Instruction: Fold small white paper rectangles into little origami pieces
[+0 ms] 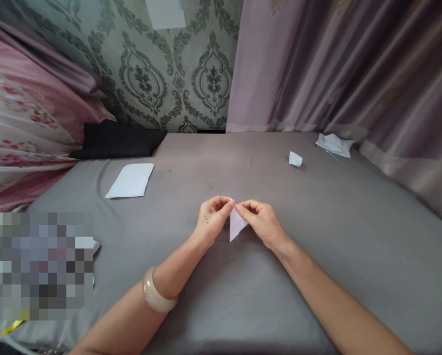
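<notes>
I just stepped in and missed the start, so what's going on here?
A person holds a triangle of white paper pinched between their left hand and right hand, above a grey fabric surface. A stack of white paper lies off to the left, while a small paper scrap and a crumpled paper lie farther ahead on the right.

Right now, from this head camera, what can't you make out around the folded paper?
Head view:
Top corner of the paper triangle: hidden by the left hand and right hand.
Lower-left things: blurred by a mosaic patch.
White scrap: too small to read its folds.
Sheet on the wall: cut off by the top edge.
</notes>
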A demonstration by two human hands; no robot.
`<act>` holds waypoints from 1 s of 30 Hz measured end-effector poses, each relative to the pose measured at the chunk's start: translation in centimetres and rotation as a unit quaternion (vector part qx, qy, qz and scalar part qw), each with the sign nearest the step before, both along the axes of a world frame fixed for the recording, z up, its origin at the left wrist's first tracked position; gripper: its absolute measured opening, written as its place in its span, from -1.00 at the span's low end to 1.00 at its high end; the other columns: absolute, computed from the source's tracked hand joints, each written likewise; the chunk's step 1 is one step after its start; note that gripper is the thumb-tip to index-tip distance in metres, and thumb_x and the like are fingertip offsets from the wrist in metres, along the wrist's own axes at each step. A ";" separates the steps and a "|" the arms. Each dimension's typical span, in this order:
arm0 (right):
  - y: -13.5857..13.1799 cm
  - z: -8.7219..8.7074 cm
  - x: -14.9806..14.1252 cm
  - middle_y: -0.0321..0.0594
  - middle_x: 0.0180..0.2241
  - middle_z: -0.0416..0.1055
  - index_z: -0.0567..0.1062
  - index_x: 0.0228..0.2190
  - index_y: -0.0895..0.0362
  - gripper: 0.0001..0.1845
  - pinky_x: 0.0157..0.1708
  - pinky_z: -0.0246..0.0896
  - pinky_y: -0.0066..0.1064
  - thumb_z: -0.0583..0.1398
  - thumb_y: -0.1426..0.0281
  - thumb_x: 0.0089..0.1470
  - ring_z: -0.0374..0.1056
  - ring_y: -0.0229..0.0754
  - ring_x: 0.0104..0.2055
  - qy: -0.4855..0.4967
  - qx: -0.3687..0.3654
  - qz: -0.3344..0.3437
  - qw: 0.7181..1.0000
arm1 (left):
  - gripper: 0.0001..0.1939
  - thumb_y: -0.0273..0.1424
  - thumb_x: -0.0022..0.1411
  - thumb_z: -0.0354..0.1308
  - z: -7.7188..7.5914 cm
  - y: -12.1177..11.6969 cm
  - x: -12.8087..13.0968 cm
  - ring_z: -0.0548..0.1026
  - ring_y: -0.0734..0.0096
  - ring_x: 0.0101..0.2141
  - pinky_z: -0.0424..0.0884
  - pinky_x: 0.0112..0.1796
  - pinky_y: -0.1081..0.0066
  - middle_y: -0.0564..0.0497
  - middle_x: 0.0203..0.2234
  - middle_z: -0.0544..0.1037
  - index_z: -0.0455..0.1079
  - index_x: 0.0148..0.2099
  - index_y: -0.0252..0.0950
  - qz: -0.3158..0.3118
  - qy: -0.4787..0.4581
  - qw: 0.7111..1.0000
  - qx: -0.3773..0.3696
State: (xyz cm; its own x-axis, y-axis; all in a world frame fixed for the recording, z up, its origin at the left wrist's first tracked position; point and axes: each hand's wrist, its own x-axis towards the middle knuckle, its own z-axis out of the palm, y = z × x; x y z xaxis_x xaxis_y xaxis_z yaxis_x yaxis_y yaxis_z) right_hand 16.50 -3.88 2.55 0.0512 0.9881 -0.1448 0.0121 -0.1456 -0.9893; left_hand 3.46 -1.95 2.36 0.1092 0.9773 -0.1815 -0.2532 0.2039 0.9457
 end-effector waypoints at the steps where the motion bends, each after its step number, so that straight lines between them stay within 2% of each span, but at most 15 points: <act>1: 0.1 0.0 0.0 -0.32 -0.56 0.41 0.52 -0.50 0.16 -0.72 -0.44 0.12 -0.41 0.30 0.18 -0.14 0.25 -0.29 -0.51 0.004 -0.001 0.000 1.000 | -0.78 -0.31 -0.08 0.34 0.0 0.0 0.0 0.35 0.55 -0.51 0.24 -0.41 0.50 0.08 -0.56 0.46 0.44 -0.44 -0.34 0.000 -0.002 1.000 -0.007; 5: 0.6 -0.5 0.5 -0.32 -0.55 0.43 0.51 -0.50 0.16 -0.71 -0.43 0.12 -0.43 0.33 0.18 -0.18 0.25 -0.32 -0.52 0.048 -0.029 0.007 0.998 | -0.80 -0.30 -0.03 0.31 -0.5 0.5 -0.4 0.36 0.53 -0.47 0.24 -0.37 0.49 0.04 -0.51 0.50 0.50 -0.39 -0.34 -0.031 -0.011 0.999 -0.020; 9: 1.1 -1.3 1.3 -0.32 -0.53 0.44 0.51 -0.46 0.17 -0.66 -0.39 0.13 -0.44 0.35 0.16 -0.21 0.26 -0.33 -0.50 0.126 -0.052 -0.017 0.991 | -0.75 -0.26 0.01 0.30 -0.9 1.0 -0.9 0.37 0.53 -0.43 0.25 -0.30 0.49 -0.02 -0.40 0.54 0.54 -0.32 -0.35 -0.072 -0.026 0.997 -0.026; 14: 1.5 -1.5 1.7 -0.35 -0.53 0.42 0.51 -0.45 0.15 -0.65 -0.36 0.15 -0.44 0.38 0.17 -0.25 0.26 -0.34 -0.48 0.181 -0.057 -0.008 0.982 | -0.69 -0.25 -0.07 0.38 -1.0 0.8 -0.9 0.39 0.52 -0.47 0.26 -0.35 0.47 -0.03 -0.48 0.52 0.53 -0.32 -0.38 -0.131 -0.062 0.987 -0.074; 18: 1.5 -1.3 1.8 -0.36 -0.51 0.42 0.51 -0.46 0.14 -0.67 -0.36 0.17 -0.45 0.38 0.18 -0.23 0.27 -0.33 -0.47 0.211 -0.067 0.012 0.975 | -0.66 -0.26 -0.13 0.42 -0.8 0.7 -0.8 0.42 0.50 -0.46 0.29 -0.35 0.46 -0.05 -0.46 0.53 0.52 -0.33 -0.40 -0.148 -0.091 0.980 -0.100; 24: 1.5 -1.1 2.0 -0.34 -0.50 0.46 0.51 -0.46 0.12 -0.72 -0.27 0.22 -0.41 0.37 0.20 -0.18 0.34 -0.29 -0.42 0.255 -0.078 0.062 0.962 | -0.70 -0.30 -0.11 0.41 -0.5 0.8 -0.8 0.34 0.60 -0.53 0.26 -0.39 0.51 0.04 -0.56 0.46 0.51 -0.37 -0.41 -0.170 -0.129 0.971 -0.104; 30: 1.5 -0.9 2.1 -0.35 -0.53 0.43 0.49 -0.48 0.13 -0.71 -0.28 0.24 -0.38 0.37 0.20 -0.19 0.34 -0.27 -0.45 0.271 -0.089 0.071 0.956 | -0.70 -0.30 -0.07 0.40 -0.7 0.7 -0.9 0.36 0.60 -0.52 0.27 -0.37 0.50 0.03 -0.54 0.47 0.51 -0.33 -0.41 -0.188 -0.137 0.966 -0.112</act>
State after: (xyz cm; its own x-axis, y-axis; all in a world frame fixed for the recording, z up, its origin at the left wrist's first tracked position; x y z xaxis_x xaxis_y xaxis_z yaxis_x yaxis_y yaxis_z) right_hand 18.57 -2.35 1.69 -0.2120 0.9370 -0.2778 -0.4631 -0.3466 -0.8157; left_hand 2.61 -1.20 1.64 0.5233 0.7987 -0.2970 -0.3557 0.5214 0.7757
